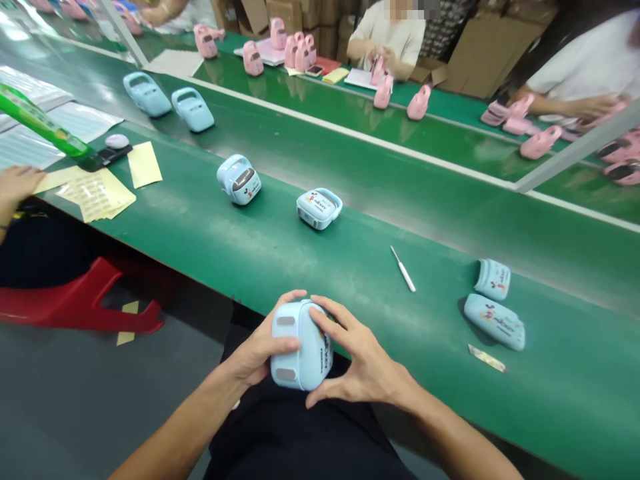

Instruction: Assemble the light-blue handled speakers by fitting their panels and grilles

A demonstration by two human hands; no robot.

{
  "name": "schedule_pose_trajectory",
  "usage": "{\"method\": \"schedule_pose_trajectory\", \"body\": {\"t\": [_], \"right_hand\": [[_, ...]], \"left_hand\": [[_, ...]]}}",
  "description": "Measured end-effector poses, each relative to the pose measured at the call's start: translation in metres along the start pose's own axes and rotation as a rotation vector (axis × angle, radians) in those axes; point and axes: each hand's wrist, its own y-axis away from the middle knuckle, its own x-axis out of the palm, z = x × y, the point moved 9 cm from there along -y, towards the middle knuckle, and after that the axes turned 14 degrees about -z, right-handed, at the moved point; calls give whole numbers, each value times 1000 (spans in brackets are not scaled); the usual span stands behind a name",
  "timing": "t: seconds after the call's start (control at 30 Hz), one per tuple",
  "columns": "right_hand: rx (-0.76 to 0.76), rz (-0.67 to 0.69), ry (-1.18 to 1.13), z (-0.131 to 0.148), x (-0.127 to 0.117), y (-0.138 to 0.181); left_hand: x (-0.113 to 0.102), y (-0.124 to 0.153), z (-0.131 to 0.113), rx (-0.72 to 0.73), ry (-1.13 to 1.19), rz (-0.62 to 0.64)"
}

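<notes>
Between both hands, over my lap at the bench edge, is a light blue plastic case (303,360) with grey oval pads and Mickey print. My left hand (263,347) grips its left side, thumb across the padded face. My right hand (357,353) holds the printed side, with fingers on top and thumb underneath. Ahead on the green bench (210,220) stand two similar blue cases with handles, one with a dark window (240,180) and one lying printed side up (319,208). A white-handled screwdriver (404,270) lies to the right.
Two loose printed blue shells (494,321) (494,279) and a small patterned strip (487,358) lie at right. Sticker sheets (97,193) and a red stool (90,297) are at left, near another person's hand (20,183). Across the line, people handle pink cases (419,102).
</notes>
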Motion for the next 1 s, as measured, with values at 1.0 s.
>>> {"method": "schedule_pose_trajectory", "body": {"t": [1.0], "right_hand": [[18, -182, 325, -30, -15, -40]], "left_hand": [[15, -75, -51, 157, -157, -23]]}}
